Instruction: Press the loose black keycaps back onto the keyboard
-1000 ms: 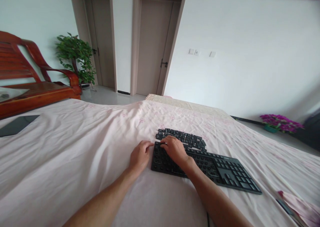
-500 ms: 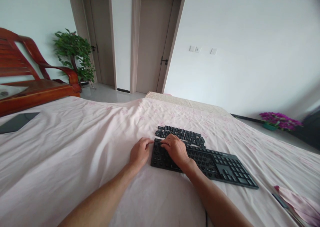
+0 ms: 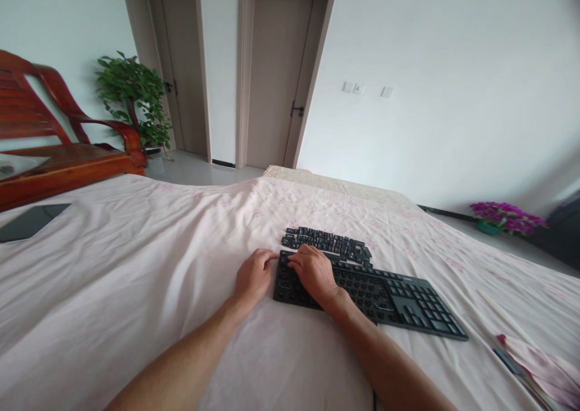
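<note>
A black keyboard [image 3: 399,305] lies on the pink bed sheet [image 3: 136,266]. Several loose black keycaps [image 3: 328,243] are lined up on the sheet just behind it. My left hand [image 3: 254,277] is curled against the keyboard's left end, fingertips touching its far corner. My right hand [image 3: 312,272] lies on the keyboard's left part with bent fingers over the top rows. Whether a keycap is pinched under those fingers is hidden.
A dark flat device [image 3: 29,220] lies on the sheet at far left, by a red wooden bench [image 3: 63,151]. A pink cloth [image 3: 539,372] with a dark item sits at the lower right edge. A green plant [image 3: 131,97], doors and purple flowers [image 3: 505,216] stand beyond the bed.
The view has shifted slightly, so the keyboard sits a little higher in the picture. Both hands stay at the keyboard's left end; the right hand's fingers shifted only slightly.
</note>
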`<state>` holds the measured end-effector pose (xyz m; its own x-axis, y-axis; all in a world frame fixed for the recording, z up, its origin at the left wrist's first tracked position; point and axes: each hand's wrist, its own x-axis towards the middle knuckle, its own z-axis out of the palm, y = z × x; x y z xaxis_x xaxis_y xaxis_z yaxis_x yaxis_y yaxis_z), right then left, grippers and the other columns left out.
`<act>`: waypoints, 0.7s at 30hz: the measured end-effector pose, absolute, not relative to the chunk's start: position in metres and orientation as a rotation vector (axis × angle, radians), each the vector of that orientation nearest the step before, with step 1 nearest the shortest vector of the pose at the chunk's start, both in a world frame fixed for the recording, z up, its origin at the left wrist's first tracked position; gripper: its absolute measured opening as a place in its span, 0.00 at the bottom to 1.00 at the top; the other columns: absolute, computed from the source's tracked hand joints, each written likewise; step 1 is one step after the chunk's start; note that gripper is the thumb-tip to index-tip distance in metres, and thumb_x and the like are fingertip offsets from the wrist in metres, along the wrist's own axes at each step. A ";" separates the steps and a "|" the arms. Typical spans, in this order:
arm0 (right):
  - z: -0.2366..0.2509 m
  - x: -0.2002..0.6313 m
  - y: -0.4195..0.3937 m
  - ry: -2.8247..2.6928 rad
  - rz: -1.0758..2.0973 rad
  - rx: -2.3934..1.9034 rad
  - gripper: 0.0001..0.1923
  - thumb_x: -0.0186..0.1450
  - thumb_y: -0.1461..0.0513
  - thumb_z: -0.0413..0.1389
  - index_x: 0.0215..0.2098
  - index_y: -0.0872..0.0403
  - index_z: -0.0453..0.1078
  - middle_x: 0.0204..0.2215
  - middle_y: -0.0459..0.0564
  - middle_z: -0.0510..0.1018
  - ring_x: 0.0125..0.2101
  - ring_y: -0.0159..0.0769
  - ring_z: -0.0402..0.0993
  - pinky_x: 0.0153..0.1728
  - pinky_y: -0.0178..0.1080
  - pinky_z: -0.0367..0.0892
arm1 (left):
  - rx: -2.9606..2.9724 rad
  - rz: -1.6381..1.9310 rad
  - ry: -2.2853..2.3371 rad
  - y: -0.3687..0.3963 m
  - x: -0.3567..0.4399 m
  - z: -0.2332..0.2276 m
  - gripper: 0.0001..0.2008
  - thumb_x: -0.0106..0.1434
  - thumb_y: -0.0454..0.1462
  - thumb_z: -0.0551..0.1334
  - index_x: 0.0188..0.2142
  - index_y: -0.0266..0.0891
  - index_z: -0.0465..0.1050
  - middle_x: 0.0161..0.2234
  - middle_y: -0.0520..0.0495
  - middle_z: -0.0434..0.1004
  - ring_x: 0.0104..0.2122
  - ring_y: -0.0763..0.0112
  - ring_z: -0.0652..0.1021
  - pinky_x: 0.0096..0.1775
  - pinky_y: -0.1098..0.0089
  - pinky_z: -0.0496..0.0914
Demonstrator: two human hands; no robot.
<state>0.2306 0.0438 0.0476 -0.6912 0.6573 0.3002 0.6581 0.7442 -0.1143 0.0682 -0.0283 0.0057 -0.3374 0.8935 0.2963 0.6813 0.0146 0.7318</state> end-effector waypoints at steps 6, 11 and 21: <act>0.049 0.228 0.043 -2.637 0.000 -1.052 0.10 0.67 0.58 0.53 0.36 0.49 0.76 0.35 0.49 0.75 0.39 0.36 0.69 0.42 0.33 0.61 | 1.657 1.232 2.037 -0.028 0.068 0.005 0.19 0.60 0.25 0.53 0.43 0.43 0.76 0.46 0.50 0.77 0.48 0.70 0.74 0.52 0.71 0.65; 0.050 0.227 0.042 -2.660 -0.028 -1.036 0.10 0.67 0.58 0.53 0.33 0.49 0.76 0.35 0.48 0.75 0.39 0.35 0.70 0.42 0.33 0.61 | 1.648 1.223 2.046 -0.027 0.068 0.004 0.19 0.60 0.26 0.53 0.43 0.43 0.76 0.46 0.50 0.77 0.47 0.71 0.75 0.52 0.71 0.65; 0.047 0.229 0.039 -2.670 0.003 -1.081 0.11 0.68 0.58 0.50 0.37 0.49 0.75 0.37 0.49 0.75 0.40 0.35 0.70 0.39 0.32 0.63 | 1.667 1.228 2.040 -0.028 0.068 0.004 0.19 0.59 0.26 0.53 0.43 0.43 0.76 0.47 0.51 0.77 0.47 0.71 0.75 0.51 0.72 0.65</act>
